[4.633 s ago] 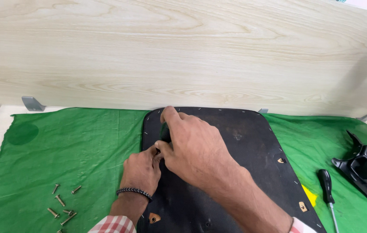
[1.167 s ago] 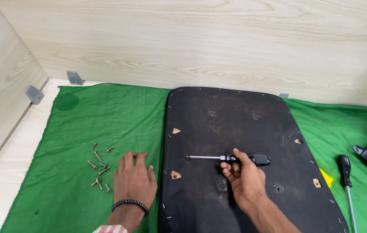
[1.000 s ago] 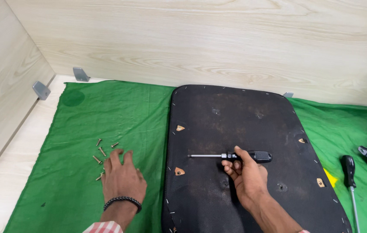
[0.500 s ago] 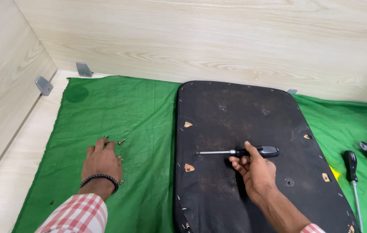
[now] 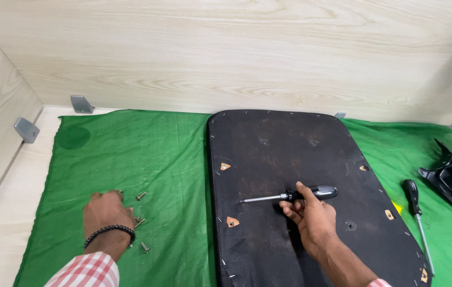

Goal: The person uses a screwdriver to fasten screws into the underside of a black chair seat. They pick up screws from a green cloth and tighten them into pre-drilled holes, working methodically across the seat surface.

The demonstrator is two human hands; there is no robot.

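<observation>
the left hand [image 5: 107, 213] lies palm down on the green cloth [image 5: 146, 154], near and to the left, its fingers curled over a small scatter of screws [image 5: 141, 196]. whether it pinches one of them cannot be told, since the fingertips are hidden under the hand. a few screws show loose just right of the knuckles and one lies nearer, beside the wrist. a dark bead band sits on that wrist, with a red and white checked sleeve below it.

the right hand [image 5: 311, 218] rests on the black panel [image 5: 289, 143], which lies flat on the cloth in the middle. its fingers are closed round the black handle of a screwdriver [image 5: 289, 196]. the tool lies nearly level across the panel, shaft pointing left, tip close to the panel's surface.

small tan tabs [image 5: 232, 221] sit along the panel's edges.

a second screwdriver [image 5: 416, 212] lies on the cloth to the right of the panel, well apart from both hands. far right, a black bracket [image 5: 451, 178] sits on the cloth. pale wood walls stand behind and to the left, with grey clips [image 5: 81, 103] at their base.
</observation>
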